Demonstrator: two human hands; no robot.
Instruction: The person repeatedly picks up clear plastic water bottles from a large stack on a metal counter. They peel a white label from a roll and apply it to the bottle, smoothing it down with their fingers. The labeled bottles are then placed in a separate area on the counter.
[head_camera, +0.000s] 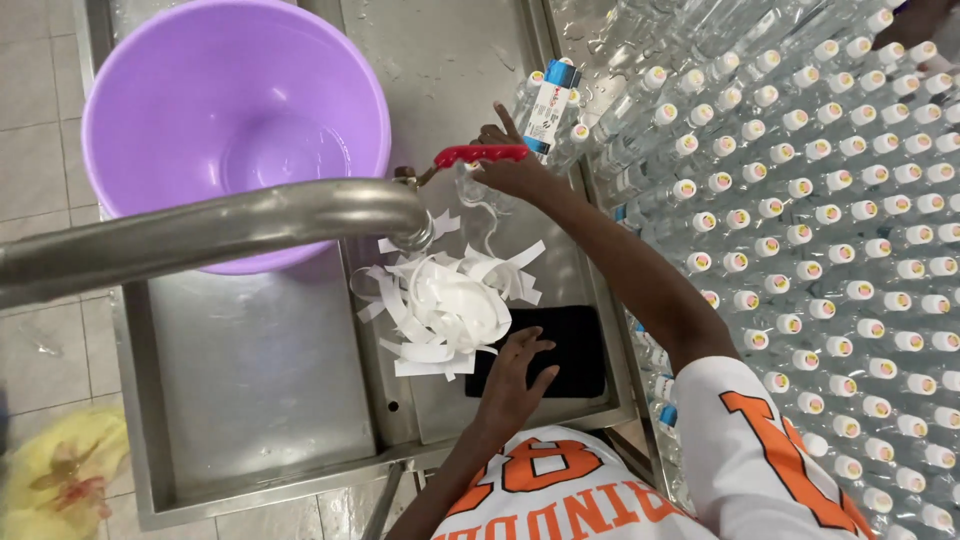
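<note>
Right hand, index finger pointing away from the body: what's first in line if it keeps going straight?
Likely the labelled bottle, just beyond the right hand; its index fingertip is almost at the label. Depth is unclear, so contact can't be confirmed.

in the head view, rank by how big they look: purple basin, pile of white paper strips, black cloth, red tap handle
1. purple basin
2. pile of white paper strips
3. black cloth, partly hidden under the left hand
4. red tap handle, by the right hand

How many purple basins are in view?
1: the purple basin sits at upper left in the steel trough, behind the pipe. None seems hidden.
</note>
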